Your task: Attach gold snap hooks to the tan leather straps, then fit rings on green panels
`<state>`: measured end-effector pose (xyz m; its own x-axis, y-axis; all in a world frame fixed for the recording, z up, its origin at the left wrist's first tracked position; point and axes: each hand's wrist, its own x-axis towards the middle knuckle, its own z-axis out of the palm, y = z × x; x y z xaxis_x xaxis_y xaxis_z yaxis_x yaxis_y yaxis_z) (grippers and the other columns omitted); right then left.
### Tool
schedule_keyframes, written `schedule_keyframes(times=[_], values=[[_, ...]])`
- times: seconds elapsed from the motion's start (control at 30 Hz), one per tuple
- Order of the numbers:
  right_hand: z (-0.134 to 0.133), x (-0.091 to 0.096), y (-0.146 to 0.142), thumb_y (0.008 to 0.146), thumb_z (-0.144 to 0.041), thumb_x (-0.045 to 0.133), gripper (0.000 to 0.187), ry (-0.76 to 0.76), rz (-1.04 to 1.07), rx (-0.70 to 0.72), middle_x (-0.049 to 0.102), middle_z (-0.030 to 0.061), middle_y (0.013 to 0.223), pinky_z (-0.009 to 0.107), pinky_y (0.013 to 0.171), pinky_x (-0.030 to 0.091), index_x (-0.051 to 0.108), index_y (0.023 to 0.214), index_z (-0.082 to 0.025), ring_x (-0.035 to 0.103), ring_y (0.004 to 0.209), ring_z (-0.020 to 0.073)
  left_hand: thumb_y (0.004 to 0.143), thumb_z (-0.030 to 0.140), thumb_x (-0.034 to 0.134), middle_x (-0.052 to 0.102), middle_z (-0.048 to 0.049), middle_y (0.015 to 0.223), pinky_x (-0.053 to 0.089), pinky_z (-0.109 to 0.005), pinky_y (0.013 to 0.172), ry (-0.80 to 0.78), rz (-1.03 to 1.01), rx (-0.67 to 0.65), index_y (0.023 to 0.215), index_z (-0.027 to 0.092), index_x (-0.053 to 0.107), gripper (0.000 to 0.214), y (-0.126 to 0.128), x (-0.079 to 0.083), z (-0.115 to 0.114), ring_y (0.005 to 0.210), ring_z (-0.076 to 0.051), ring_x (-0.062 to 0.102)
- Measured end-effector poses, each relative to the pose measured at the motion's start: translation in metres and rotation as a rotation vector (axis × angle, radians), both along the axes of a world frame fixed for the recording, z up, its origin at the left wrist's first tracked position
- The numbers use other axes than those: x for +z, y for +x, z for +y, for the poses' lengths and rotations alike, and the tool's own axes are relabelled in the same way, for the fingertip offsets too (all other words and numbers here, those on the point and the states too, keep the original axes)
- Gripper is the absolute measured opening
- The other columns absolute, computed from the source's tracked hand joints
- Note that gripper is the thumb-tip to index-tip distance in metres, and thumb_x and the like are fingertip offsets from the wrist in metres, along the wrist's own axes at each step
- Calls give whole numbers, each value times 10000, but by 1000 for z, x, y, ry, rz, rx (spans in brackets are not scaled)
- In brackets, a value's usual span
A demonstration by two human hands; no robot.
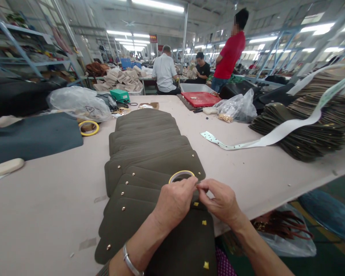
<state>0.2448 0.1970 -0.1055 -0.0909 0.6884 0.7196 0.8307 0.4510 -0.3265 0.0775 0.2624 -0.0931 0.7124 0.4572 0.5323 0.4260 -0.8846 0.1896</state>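
Dark olive panels (149,157) with rounded corners lie overlapped in a long row, small metal studs (123,208) showing along their left side. Over them, my left hand (175,199) is closed around a roll of yellow tape (181,173), whose rim rises behind the knuckles. My right hand (220,199) pinches at the left fingertips; a small dark bit shows between the two hands, too small to name. Yellow tape pieces (204,222) are stuck along the right edge of the nearest panels.
Another tape roll (89,128) lies left beside a dark blue-grey sheet (37,136). On the right are a white strip (264,141), stacked dark pieces (301,132) and a plastic bag of brass-coloured parts (237,109). A red tray (200,99) sits farther back; several people are beyond.
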Motion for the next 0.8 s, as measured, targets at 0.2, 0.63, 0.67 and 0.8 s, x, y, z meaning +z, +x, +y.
schedule_keyframes(times=[0.2, 0.63, 0.67, 0.8], values=[[3, 9, 1, 805, -155, 586, 96, -159, 299, -86, 669, 6, 653, 220, 553, 471, 676, 778, -173, 604, 563, 120, 944, 163, 432, 622, 0, 712, 399, -277, 524, 54, 36, 25, 808, 204, 561, 192, 10, 13, 5, 629, -177, 598], [19, -6, 0, 613, -385, 771, 269, -715, 1249, -76, 609, -12, 504, 219, 451, 505, 653, 656, -148, 562, 437, 107, 946, 158, 441, 614, -8, 714, 373, -290, 596, 122, -161, -39, 787, 198, 556, 201, 12, -9, 1, 626, -160, 512], [20, -10, 4, 610, -400, 773, 283, -717, 1266, -87, 601, -17, 515, 218, 455, 508, 646, 653, -151, 554, 448, 101, 952, 163, 430, 619, -7, 733, 387, -287, 611, 104, -147, -41, 807, 200, 558, 197, 12, -10, 1, 645, -159, 523], [25, -20, 22, 610, -475, 784, 366, -759, 1229, -95, 635, 14, 634, 248, 521, 544, 666, 695, -139, 589, 537, 115, 974, 192, 397, 627, -13, 804, 425, -303, 644, 41, 29, 49, 867, 200, 557, 192, 13, -15, 5, 702, -176, 545]])
